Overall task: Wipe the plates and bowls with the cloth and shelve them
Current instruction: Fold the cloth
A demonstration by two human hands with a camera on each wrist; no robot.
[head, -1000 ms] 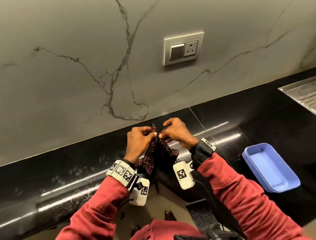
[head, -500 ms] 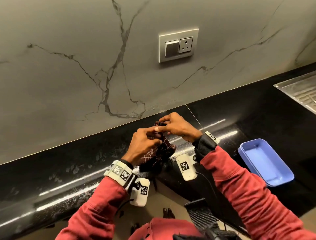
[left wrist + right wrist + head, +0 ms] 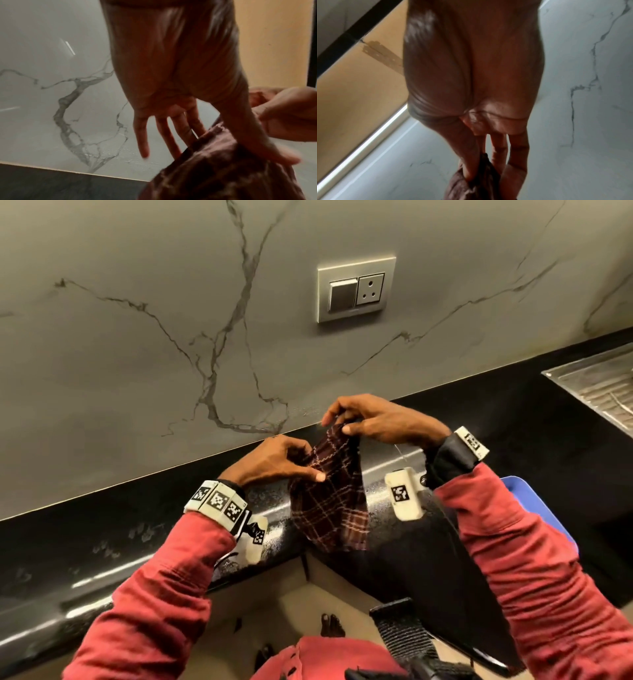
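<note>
Above the table (image 3: pixel 548 440) edge, near the marble wall (image 3: pixel 137 354), the cloth (image 3: pixel 329 501) has opened out: half a second ago it was a bunched wad between both hands, now it hangs as a loose checked panel. The right hand (image 3: pixel 380 422) has lifted and pinches the cloth's top corner between thumb and fingertips; the right wrist view confirms the fabric is caught at the fingertips. The left hand (image 3: pixel 274 462) sits lower and to the left, thumb pressed on the cloth's upper left part with fingers behind it; the left wrist view shows the fingers fairly straight behind the fabric, thumb clamping it. So both hands hold the cloth, and it hangs below and between them, its lower end down by the table's front edge.

Judgement: still prepping the cloth, and wiping has not started. The only dish in view is the blue tray (image 3: pixel 534 508), on the table to the right, mostly hidden behind the right sleeve and well apart from both hands. No shelf is visible.
</note>
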